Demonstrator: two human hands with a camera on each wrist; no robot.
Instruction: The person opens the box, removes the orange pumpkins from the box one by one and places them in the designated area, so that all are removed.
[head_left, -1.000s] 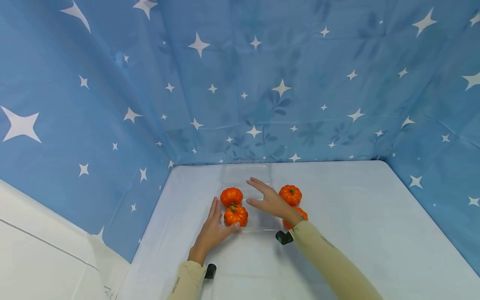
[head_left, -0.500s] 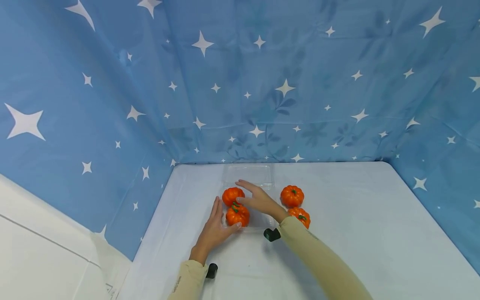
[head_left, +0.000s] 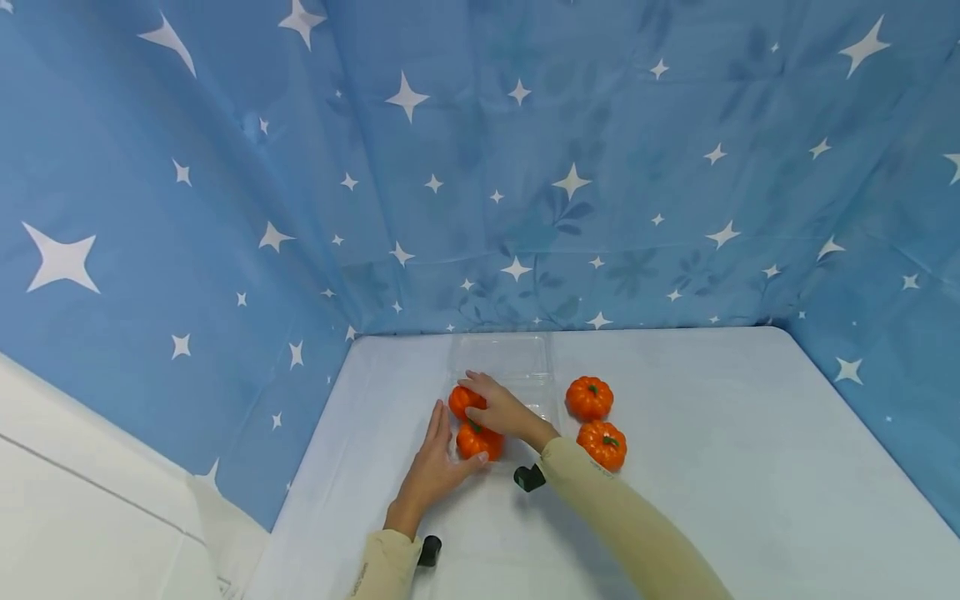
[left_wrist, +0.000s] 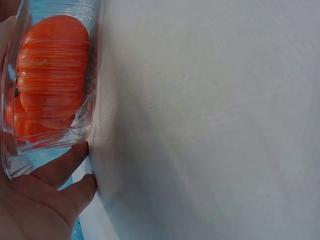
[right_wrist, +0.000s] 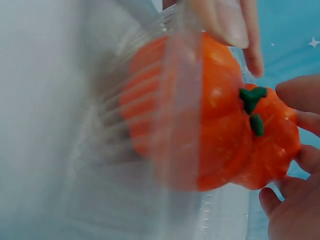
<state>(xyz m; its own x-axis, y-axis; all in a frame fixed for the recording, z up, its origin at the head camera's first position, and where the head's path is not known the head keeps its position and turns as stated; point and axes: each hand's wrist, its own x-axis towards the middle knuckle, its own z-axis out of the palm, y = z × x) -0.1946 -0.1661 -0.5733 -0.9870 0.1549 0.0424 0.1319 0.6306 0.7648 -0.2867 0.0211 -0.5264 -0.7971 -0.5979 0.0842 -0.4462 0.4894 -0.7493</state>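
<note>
Two orange pumpkins with green stems, the far one (head_left: 462,399) (right_wrist: 277,142) and the near one (head_left: 482,443) (right_wrist: 215,120), sit in a clear plastic container (head_left: 551,404) (left_wrist: 85,112). My right hand (head_left: 501,407) (right_wrist: 300,200) curls its fingers and thumb round the far pumpkin from above. At the container's left and near sides rests my left hand (head_left: 429,475) (left_wrist: 45,200), fingers extended along the wall and thumb at the near edge. Ribbed clear plastic partly veils the near pumpkin in the right wrist view.
Two more orange pumpkins, a back one (head_left: 589,398) and a front one (head_left: 602,446), stand on the white table (head_left: 735,467) right of the container. The container's clear lid (head_left: 501,354) lies opened out behind it. A blue star-patterned curtain (head_left: 465,217) hangs behind the table.
My right hand has moved left and closed round the far pumpkin, uncovering the front pumpkin on the right. My left hand has stayed against the container.
</note>
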